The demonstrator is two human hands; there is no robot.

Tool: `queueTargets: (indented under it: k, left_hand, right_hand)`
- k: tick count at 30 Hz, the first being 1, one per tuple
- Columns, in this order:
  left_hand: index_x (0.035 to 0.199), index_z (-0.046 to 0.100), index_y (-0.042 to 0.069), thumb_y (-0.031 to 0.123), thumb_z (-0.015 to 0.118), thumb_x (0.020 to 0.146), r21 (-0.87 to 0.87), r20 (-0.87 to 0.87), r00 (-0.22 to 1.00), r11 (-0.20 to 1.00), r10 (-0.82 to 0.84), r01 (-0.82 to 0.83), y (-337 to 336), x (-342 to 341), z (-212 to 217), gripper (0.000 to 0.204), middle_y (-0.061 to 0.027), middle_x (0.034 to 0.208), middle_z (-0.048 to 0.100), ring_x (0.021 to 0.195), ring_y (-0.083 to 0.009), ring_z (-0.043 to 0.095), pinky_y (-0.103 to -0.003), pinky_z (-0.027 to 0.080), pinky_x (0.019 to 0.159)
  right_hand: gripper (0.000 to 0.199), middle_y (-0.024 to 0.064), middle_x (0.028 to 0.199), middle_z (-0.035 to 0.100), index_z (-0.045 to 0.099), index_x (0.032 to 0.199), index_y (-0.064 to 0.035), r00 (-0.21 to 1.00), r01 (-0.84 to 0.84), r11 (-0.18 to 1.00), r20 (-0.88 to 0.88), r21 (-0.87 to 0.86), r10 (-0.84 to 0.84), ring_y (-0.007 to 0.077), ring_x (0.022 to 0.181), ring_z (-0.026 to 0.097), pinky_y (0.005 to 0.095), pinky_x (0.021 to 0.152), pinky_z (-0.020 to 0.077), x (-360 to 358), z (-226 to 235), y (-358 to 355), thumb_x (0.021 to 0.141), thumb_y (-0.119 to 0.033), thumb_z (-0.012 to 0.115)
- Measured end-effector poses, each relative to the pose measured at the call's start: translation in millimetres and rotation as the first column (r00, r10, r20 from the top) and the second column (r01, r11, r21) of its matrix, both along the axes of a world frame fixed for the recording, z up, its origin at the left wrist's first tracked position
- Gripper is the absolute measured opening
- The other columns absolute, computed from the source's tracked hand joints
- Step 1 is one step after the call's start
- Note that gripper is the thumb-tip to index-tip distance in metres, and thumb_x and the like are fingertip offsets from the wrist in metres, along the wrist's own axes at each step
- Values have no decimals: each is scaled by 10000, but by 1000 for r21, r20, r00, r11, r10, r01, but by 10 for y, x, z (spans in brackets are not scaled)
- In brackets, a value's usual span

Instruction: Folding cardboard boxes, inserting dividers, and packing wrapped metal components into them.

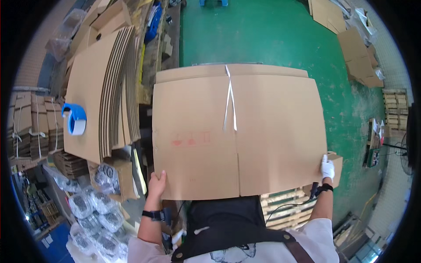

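Note:
A wide flattened cardboard box (197, 109) lies across the middle of the view in front of my body, with faint red marks on its left half and a seam down its centre. A second cardboard layer shows past its far edge. Over the far edge hangs a thin white strap (230, 94), its two ends loose on the cardboard. My left hand (158, 184), bare, grips the near left corner with the thumb on top; its other fingers are mostly hidden. At the near right edge, my right hand (327, 167) in a white glove is closed on the cardboard.
Left, a stack of flat cardboard sheets (94, 96) carries a blue tape dispenser (75, 119). Plastic-wrapped items (98, 212) are piled at the lower left. A wooden pallet (285, 206) lies below right. Cardboard cartons (357, 57) stand far right on the green floor (263, 39).

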State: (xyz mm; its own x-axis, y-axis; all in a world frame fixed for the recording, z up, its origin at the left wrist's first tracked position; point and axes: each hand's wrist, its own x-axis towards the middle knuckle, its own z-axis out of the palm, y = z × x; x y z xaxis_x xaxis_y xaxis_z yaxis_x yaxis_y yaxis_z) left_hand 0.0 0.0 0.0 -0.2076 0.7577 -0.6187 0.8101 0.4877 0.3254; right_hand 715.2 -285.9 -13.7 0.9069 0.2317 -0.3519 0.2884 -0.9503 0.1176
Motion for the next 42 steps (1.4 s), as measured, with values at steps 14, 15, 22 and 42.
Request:
queueTargets:
  k: [14, 15, 22, 42]
  left_hand:
    - [1134, 547, -12, 344, 408, 1038, 551, 694, 681, 781, -234, -293, 524, 784, 1853, 394, -68, 1053, 623, 1002, -124, 562, -275, 441, 901]
    - [1134, 547, -12, 344, 408, 1038, 572, 692, 679, 760, -246, -308, 641, 768, 1776, 394, -68, 1053, 623, 1002, -124, 562, -275, 441, 901]
    - [1521, 176, 131, 768, 275, 884, 631, 772, 571, 448, -279, -634, 1228, 1256, 2791, 906, -95, 1566, 199, 1436, -278, 198, -492, 226, 1116]
    - [1471, -34, -48, 521, 873, 577, 438, 787, 605, 583, 119, -685, 2367, 2327, 3179, 1395, -272, 1477, 163, 1395, -378, 178, -437, 235, 1148]
  right_hand:
    - [646, 134, 1263, 538, 500, 1276, 14, 980, 41, 410, 43, 911, -193, 229, 1143, 498, 332, 990, 373, 430, 2824, 473, 961, -547, 451]
    - [719, 114, 1431, 462, 405, 1424, -1, 978, 98, 134, -71, 986, -195, 230, 1286, 439, 319, 1084, 327, 294, 2790, 521, 971, -560, 419]
    - [725, 176, 1480, 358, 313, 1432, -31, 951, 269, -577, -308, 771, 31, 304, 1364, 359, 472, 1127, 278, 291, 3065, 949, 959, -579, 338]
    - [427, 69, 1214, 585, 592, 1209, -77, 996, 36, 139, -48, 990, 79, 231, 1110, 548, 372, 901, 446, 1670, 3267, 1742, 948, -407, 518]
